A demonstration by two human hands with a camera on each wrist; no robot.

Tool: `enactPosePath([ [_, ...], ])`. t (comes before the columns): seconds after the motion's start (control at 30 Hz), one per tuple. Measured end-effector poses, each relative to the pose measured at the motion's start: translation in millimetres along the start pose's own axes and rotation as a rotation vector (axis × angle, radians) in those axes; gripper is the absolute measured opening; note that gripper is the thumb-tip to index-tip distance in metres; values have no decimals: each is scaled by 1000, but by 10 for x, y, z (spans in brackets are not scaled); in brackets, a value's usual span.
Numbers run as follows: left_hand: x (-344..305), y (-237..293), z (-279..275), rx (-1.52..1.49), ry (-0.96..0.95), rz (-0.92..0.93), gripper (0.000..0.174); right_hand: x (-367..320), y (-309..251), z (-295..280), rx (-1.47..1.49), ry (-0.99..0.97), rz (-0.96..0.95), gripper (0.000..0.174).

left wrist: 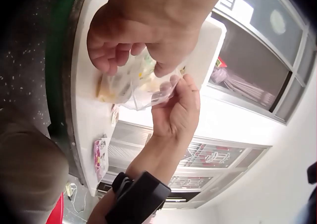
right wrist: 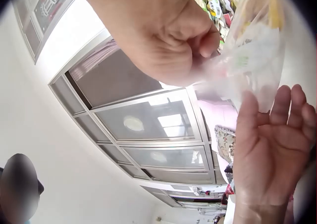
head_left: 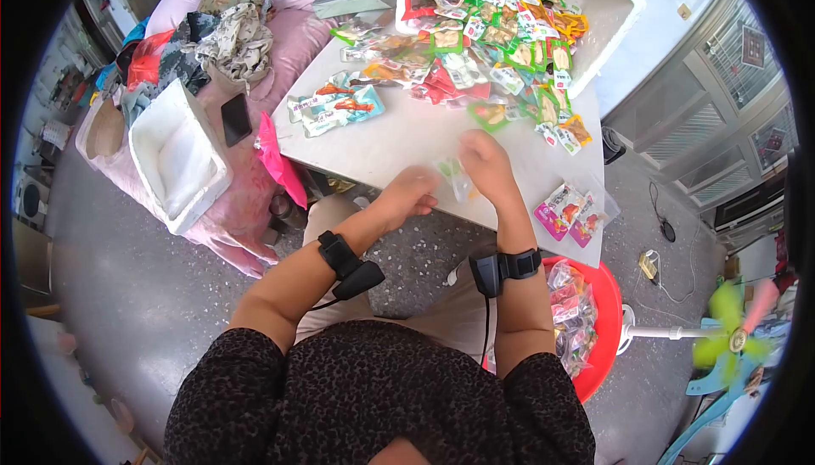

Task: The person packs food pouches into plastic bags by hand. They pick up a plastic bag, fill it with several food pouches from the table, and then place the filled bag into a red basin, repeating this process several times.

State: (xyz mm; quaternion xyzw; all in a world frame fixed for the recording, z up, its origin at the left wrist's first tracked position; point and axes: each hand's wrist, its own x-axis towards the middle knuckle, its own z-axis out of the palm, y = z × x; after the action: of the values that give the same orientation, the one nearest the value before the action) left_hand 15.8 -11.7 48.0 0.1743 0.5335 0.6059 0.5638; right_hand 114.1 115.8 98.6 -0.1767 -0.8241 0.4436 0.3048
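A clear plastic bag with small snack packets inside lies between the two hands at the table's near edge. My right hand grips the bag's edge; in the right wrist view its fingers are curled in against the film. My left hand is beside the bag on the left. Seen from the right wrist, the left palm is turned up, its fingers loosely extended and the thumb at the film. The left wrist view shows white and yellow print through the bag.
A white foam box of colourful snack packets tips onto the table. Blue-white packets lie left, pink-purple packets right. A red basin with bagged packets stands below, near a fan. Another foam box sits left.
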Motion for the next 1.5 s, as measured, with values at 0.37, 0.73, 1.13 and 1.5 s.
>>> enactPosePath([
  [0.37,-260,579,392,-213,-235,133,10,-44,-656,-70,-179,-32,-83,23],
  [0.73,-517,296,140,-419,-190,203,6,-682,-566,185,-419,-36,-89,50],
  [1.13,-709,270,-34,-350,-49,219,9,-729,-452,289,-110,73,73,14],
  [1.5,-727,-53,-556,-30,-89,260,60,-908,-640,111,567,-113,245,5],
])
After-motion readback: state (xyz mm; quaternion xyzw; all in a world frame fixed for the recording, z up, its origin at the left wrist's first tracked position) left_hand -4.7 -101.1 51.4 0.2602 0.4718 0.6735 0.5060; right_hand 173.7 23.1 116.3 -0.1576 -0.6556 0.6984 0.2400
